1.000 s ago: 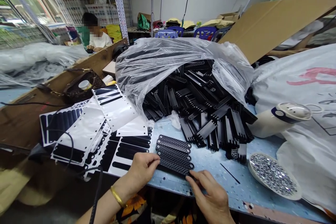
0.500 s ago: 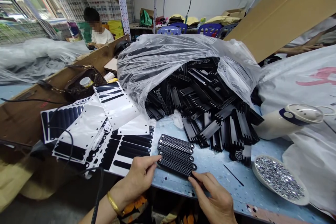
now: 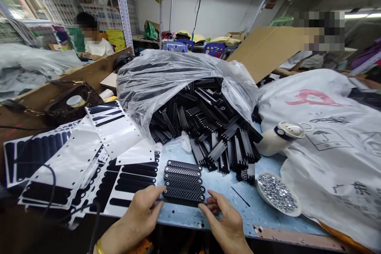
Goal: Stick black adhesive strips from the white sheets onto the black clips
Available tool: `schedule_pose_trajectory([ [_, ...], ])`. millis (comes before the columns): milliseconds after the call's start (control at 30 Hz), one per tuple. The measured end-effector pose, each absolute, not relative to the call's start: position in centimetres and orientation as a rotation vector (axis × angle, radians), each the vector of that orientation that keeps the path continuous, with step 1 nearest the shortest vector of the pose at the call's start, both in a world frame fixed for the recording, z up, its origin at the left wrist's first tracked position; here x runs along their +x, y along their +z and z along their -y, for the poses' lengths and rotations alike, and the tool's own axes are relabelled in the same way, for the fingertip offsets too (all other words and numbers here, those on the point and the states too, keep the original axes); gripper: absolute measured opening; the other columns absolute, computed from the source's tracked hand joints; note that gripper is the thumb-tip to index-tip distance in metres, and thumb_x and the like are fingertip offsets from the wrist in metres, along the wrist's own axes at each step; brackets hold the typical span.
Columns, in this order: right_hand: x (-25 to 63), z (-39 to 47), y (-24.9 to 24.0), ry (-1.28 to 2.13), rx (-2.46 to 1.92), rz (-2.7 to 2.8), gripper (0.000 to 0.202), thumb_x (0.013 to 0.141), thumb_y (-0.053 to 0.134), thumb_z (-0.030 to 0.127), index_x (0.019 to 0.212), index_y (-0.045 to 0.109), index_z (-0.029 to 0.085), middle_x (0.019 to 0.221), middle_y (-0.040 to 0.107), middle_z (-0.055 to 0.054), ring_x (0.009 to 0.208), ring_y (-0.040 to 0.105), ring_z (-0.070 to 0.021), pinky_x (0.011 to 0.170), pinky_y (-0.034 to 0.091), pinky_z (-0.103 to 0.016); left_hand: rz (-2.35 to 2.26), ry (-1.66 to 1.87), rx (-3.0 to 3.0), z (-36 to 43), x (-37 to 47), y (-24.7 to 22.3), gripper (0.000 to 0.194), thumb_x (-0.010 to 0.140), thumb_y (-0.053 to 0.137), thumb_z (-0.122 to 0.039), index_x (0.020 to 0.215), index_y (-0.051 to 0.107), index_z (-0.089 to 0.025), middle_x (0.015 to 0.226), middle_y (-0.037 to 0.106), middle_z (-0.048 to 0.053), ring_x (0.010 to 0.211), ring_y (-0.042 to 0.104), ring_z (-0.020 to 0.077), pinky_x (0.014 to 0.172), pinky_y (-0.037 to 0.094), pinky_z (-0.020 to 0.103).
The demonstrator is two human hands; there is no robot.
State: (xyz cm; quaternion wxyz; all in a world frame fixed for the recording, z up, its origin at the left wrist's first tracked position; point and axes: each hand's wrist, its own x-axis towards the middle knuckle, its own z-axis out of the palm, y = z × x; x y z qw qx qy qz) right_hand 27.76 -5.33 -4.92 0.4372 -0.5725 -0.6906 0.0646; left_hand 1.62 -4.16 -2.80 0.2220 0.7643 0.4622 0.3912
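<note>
Black textured strips, several laid side by side in a block with small shiny round dots at their ends, lie flat on the blue table in front of me. My left hand is at the block's left end. Its index fingertip touches the nearest strip, with the thumb a little apart. At the right end, my right hand has thumb and index finger spread, holding nothing. The thumb tip is close to the near right corner; whether it touches I cannot tell.
Behind the block, a clear plastic bag spills black slotted parts. White sheets with black strips lie left. To the right are a dish of shiny small pieces, a cream bottle, a thin black stick and a white sack.
The view has swung right, shifting the scene left. My right thumb and index finger have parted from a pinch at the block's near corner. The strips now lie more squarely before me.
</note>
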Motion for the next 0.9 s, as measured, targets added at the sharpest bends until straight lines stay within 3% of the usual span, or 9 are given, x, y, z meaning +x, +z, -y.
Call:
schedule_pose_trajectory([
  [133,29.2,5.1,-6.1,0.179,-1.477,1.790,0.029,0.095,0.044,0.028,0.106,0.068,0.014,0.067,0.066,-0.003,0.052,0.064,-0.0142,0.049,0.055,-0.023,-1.396,1.077,1.971,3.2,1.8,-3.8,0.049,0.076,0.050,-0.008,0.122,0.063,-0.015,0.076,0.069,0.002,0.053,0.061,0.0118,0.051,0.052,0.019],
  [300,30.0,3.4,-7.3,0.019,-1.529,2.017,0.033,0.089,0.043,0.016,0.105,0.071,0.013,0.071,0.069,-0.007,0.059,0.069,-0.0176,0.055,0.056,-0.025,-1.471,1.115,2.035,0.7,3.2,-4.3,0.050,0.073,0.042,-0.004,0.116,0.067,-0.015,0.072,0.070,0.003,0.061,0.067,0.0165,0.063,0.058,0.026],
  [467,29.9,2.6,-8.0,-0.014,-1.522,2.076,0.038,0.087,0.039,0.009,0.108,0.071,0.014,0.071,0.068,-0.006,0.059,0.069,-0.0169,0.054,0.054,-0.023,-1.436,1.225,2.099,-0.7,4.2,-4.3,0.051,0.073,0.041,-0.002,0.116,0.066,-0.014,0.093,0.076,0.010,0.083,0.073,0.0220,0.079,0.061,0.032],
  [600,29.6,2.8,-7.7,-0.014,-1.512,2.093,0.038,0.087,0.039,0.007,0.105,0.071,0.015,0.070,0.067,-0.006,0.058,0.068,-0.0165,0.054,0.053,-0.023,-1.401,1.247,2.099,-0.7,4.2,-4.8,0.051,0.074,0.041,-0.002,0.117,0.066,-0.014,0.100,0.076,0.011,0.090,0.074,0.0235,0.082,0.061,0.032],
  [733,29.8,2.2,-7.3,-0.044,-1.522,1.988,0.036,0.088,0.038,0.012,0.099,0.072,0.016,0.070,0.070,-0.006,0.060,0.069,-0.0171,0.056,0.055,-0.024,-1.431,1.285,1.979,-0.8,3.7,-5.1,0.041,0.083,0.043,-0.011,0.114,0.069,-0.015,0.098,0.076,0.011,0.089,0.074,0.0233,0.083,0.060,0.033],
  [800,30.0,1.2,-7.2,-0.075,-1.541,1.906,0.035,0.090,0.038,0.017,0.095,0.072,0.015,0.072,0.072,-0.009,0.063,0.071,-0.0192,0.058,0.056,-0.027,-1.444,1.316,1.824,-1.0,3.7,-4.8,0.037,0.088,0.046,-0.019,0.118,0.068,-0.014,0.109,0.075,0.013,0.101,0.071,0.0249,0.092,0.057,0.035],
  [900,30.1,-0.7,-7.2,-0.081,-1.563,1.865,0.034,0.089,0.040,0.022,0.092,0.073,0.014,0.076,0.074,-0.012,0.067,0.072,-0.0226,0.062,0.057,-0.031,-1.367,1.291,1.507,-1.7,4.5,-4.0,0.046,0.092,0.049,-0.034,0.132,0.059,-0.013,0.134,0.062,0.014,0.125,0.058,0.0274,0.107,0.047,0.040],
])
